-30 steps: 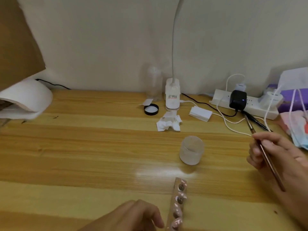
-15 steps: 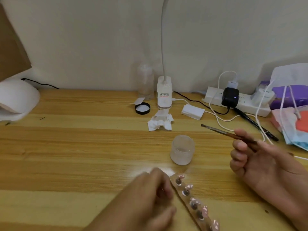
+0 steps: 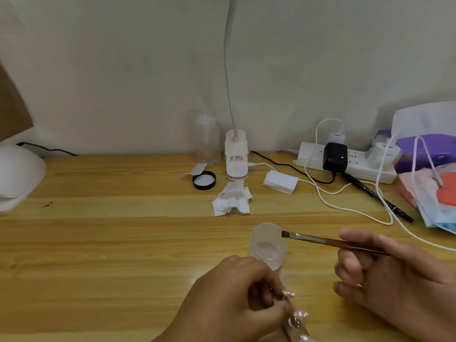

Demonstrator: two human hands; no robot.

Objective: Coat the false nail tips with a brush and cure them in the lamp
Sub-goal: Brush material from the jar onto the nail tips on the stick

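The curing lamp [image 3: 18,178] sat far left of the frosted cup [image 3: 268,245], so coating and curing both looked still ahead. Just nearside of the cup, the left hand [image 3: 234,302] held the nail-tip strip [image 3: 297,323] in curled fingers. Right of the cup, the right hand [image 3: 394,280] pinched the brush [image 3: 328,241], whose bristles had swung to the cup's rim
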